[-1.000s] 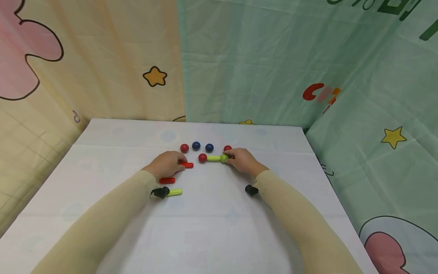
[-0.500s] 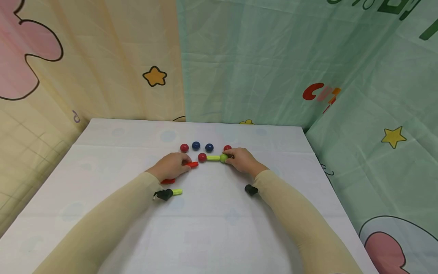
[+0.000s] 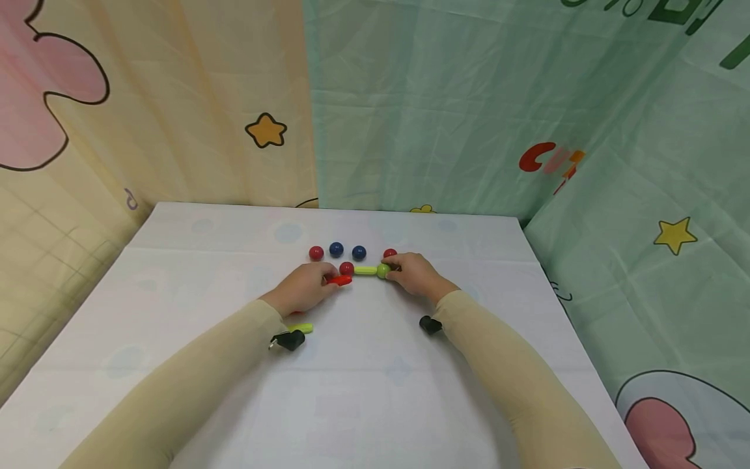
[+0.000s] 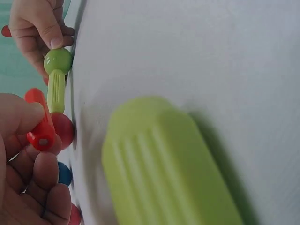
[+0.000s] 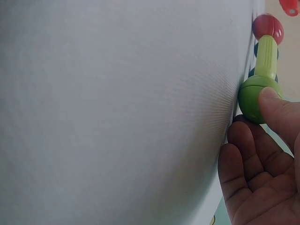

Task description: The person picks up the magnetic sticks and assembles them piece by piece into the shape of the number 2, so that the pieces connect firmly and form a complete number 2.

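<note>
Centrally in the head view, a red rod (image 3: 342, 281) is pinched between thumb and fingers of the left hand (image 3: 301, 288), near a red ball (image 3: 346, 268). From that ball a light-green rod (image 3: 366, 270) runs rightward to a green ball (image 3: 383, 270), gripped by the right hand (image 3: 417, 277). Two blue balls (image 3: 336, 249) lie just above.

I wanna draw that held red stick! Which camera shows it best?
The left wrist view: the red stick looks biggest there, with its end hole showing. The head view shows it small, partly hidden; the right wrist view shows just one end.
</note>
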`<act>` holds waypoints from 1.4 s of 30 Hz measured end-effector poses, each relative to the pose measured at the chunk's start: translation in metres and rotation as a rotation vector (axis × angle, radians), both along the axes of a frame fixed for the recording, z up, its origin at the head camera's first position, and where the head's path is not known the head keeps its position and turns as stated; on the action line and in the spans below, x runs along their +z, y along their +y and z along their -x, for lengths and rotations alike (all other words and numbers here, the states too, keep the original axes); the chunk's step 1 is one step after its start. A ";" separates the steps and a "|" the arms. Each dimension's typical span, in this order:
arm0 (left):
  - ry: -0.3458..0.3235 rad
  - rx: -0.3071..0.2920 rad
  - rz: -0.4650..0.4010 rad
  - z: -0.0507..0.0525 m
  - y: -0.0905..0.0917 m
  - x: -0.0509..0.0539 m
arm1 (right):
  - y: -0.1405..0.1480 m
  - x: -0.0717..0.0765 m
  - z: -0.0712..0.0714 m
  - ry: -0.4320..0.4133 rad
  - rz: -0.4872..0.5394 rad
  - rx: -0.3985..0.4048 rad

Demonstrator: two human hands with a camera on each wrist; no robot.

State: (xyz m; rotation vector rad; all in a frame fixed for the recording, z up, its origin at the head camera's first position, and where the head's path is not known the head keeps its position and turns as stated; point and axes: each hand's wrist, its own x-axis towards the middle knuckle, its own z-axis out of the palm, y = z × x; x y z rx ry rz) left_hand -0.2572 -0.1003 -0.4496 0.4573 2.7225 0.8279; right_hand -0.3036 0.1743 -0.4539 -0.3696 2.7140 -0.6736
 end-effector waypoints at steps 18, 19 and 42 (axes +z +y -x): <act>-0.089 0.023 -0.073 -0.012 0.021 0.000 | -0.001 -0.001 0.000 -0.005 -0.008 -0.006; -0.091 0.029 -0.073 -0.013 0.023 0.000 | -0.002 -0.001 0.000 -0.003 -0.009 -0.004; -0.123 0.165 -0.158 -0.009 0.061 -0.014 | -0.006 0.000 0.000 -0.004 -0.002 -0.028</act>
